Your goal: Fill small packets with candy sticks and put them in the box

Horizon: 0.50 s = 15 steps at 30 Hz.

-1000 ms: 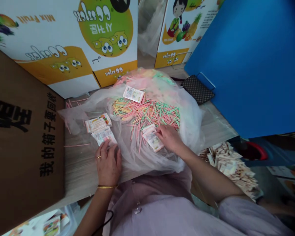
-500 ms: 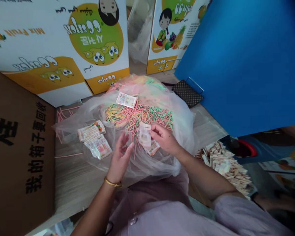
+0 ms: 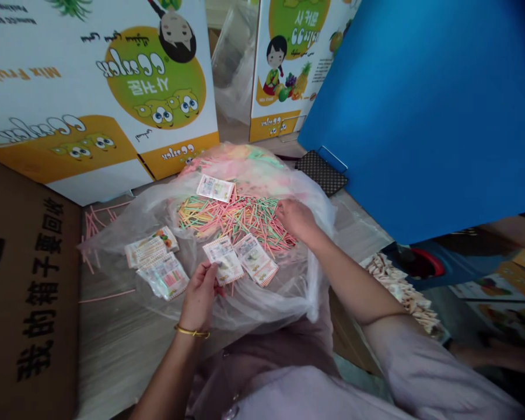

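My left hand (image 3: 200, 294) is closed on a small printed packet (image 3: 224, 261), pinching its left edge between thumb and fingers. My right hand (image 3: 296, 220) reaches to the right side of a heap of thin pink, green and yellow candy sticks (image 3: 240, 213); its fingertips touch the sticks, and what they hold, if anything, is hidden. The sticks lie in a spread clear plastic bag (image 3: 284, 297). Another packet (image 3: 256, 260) lies flat just right of the held one. A further packet (image 3: 216, 188) rests on top of the heap, and several packets (image 3: 164, 276) overlap at the left.
Printed white and orange cartons (image 3: 126, 146) stand behind the bag. A brown box (image 3: 30, 291) borders the table's left side. At the right are a blue panel (image 3: 429, 116) and a dark checkered pouch (image 3: 321, 172). Many packets (image 3: 402, 294) are piled lower right, near another person's arm (image 3: 516, 230).
The packet from my right hand is now in my left hand, which has closed. My right hand has moved up and right to the sticks. The view has shifted slightly.
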Motion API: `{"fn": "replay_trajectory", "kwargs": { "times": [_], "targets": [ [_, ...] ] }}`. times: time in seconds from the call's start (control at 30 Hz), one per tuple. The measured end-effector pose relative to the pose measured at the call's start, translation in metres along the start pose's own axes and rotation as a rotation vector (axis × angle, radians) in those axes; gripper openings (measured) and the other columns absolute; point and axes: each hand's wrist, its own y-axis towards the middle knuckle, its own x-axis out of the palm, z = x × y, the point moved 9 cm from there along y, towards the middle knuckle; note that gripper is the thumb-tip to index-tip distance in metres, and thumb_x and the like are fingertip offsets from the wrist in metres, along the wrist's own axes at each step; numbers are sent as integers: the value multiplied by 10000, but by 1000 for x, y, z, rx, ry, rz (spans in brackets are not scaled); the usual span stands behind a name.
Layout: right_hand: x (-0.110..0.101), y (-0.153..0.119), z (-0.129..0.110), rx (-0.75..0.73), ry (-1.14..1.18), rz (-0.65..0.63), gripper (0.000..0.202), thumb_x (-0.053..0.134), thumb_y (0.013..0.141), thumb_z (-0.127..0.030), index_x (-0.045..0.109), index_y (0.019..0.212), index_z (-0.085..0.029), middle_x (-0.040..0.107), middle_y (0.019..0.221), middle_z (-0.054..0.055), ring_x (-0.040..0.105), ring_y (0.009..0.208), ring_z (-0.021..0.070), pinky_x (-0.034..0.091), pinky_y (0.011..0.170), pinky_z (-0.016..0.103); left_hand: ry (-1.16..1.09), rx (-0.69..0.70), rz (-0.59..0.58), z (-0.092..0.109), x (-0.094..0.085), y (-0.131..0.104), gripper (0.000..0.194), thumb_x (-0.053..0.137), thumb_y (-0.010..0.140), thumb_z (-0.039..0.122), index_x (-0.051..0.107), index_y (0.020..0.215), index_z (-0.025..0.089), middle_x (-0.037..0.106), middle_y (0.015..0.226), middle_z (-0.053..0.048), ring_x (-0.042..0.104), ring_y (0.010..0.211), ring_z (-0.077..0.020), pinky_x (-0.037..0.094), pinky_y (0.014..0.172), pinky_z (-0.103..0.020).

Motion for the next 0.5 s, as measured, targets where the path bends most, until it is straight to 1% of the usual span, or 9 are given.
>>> {"fn": "replay_trajectory", "kwargs": {
  "times": [0.1, 0.13, 0.2, 0.27, 0.33, 0.43, 0.5],
  "targets": [
    [7, 14, -30, -63, -25, -12, 391, 548, 1000, -419, 693, 1198, -115, 707, 1226, 196, 653, 1161, 313, 484, 975, 357, 28, 16, -50, 2, 10, 1, 492, 806, 650, 556, 672, 957, 197, 607, 611, 68, 491, 438, -101, 406, 396, -226],
    [12, 20, -38, -65, -32, -31, 417, 551, 994, -441, 701, 1197, -108, 708, 1226, 207, 654, 1163, 327, 488, 977, 373, 29, 17, -65, 2, 13, 1, 489, 803, 654, 554, 675, 958, 194, 629, 636, 57, 499, 444, -101, 408, 393, -226],
    [21, 31, -48, -38, -46, -93, 427, 522, 997, -436, 726, 1173, -105, 722, 1200, 217, 663, 1152, 349, 500, 963, 398, 17, 17, -66, 3, 15, 1, 470, 810, 651, 550, 668, 924, 195, 662, 698, 37, 545, 495, -114, 431, 391, -222],
    [28, 40, -52, -6, -54, -157, 416, 500, 995, -400, 738, 1171, -108, 735, 1181, 217, 679, 1130, 352, 510, 945, 403, -12, 13, -43, 4, 12, 0, 458, 826, 640, 541, 655, 895, 202, 692, 786, 18, 613, 589, -140, 481, 412, -227],
    [28, 46, -55, -9, -56, -193, 427, 485, 992, -379, 725, 1211, -102, 730, 1202, 223, 688, 1122, 347, 512, 940, 394, -56, 19, -22, 5, 7, -1, 449, 835, 645, 526, 656, 908, 209, 717, 886, 2, 662, 691, -162, 555, 482, -251],
    [21, 46, -57, -60, -50, -227, 452, 436, 1009, -370, 688, 1293, -124, 708, 1277, 203, 675, 1164, 331, 499, 971, 375, -95, 29, -27, 7, 2, -2, 436, 834, 672, 500, 688, 963, 210, 738, 1005, -25, 691, 806, -183, 626, 616, -296],
    [16, 42, -55, -92, -48, -250, 454, 430, 1011, -350, 644, 1368, -168, 684, 1347, 160, 650, 1217, 309, 485, 1005, 354, -95, 13, -31, 7, -2, -1, 441, 842, 667, 488, 709, 980, 208, 739, 1019, -32, 695, 837, -197, 632, 625, -302]
  ]
}}
